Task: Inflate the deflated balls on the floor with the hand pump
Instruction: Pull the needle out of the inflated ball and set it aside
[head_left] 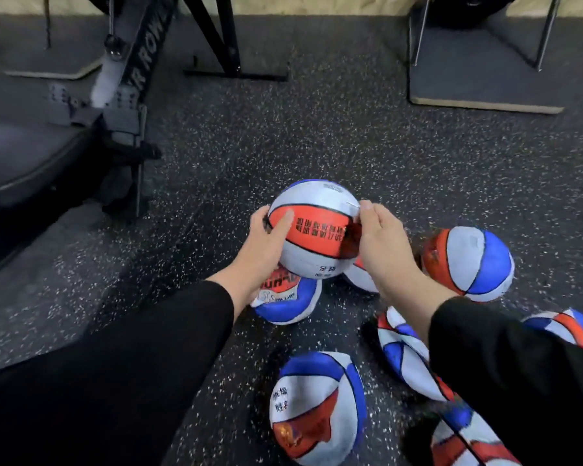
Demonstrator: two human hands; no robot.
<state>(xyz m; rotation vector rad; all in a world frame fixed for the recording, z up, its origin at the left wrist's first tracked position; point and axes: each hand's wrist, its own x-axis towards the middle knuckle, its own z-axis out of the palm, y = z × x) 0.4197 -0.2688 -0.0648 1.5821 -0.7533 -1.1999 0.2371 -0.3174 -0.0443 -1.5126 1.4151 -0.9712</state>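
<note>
A round red, white and blue ball (312, 230) is held up over the speckled floor. My left hand (266, 240) grips its left side, thumb lying on the red panel. My right hand (381, 237) is at the ball's upper right and pinches a thin metal needle (352, 205) whose tip touches the white panel. No pump body shows plainly. Several dented, deflated balls of the same colours lie below and to the right: one under the held ball (285, 299), one at the right (468, 264), one near me (317, 408).
A rowing machine (128, 89) and its seat fill the left side. A black stand frame (231, 58) is at the back centre. A low platform with metal legs (478, 82) sits back right. Open rubber floor (317, 136) lies beyond the balls.
</note>
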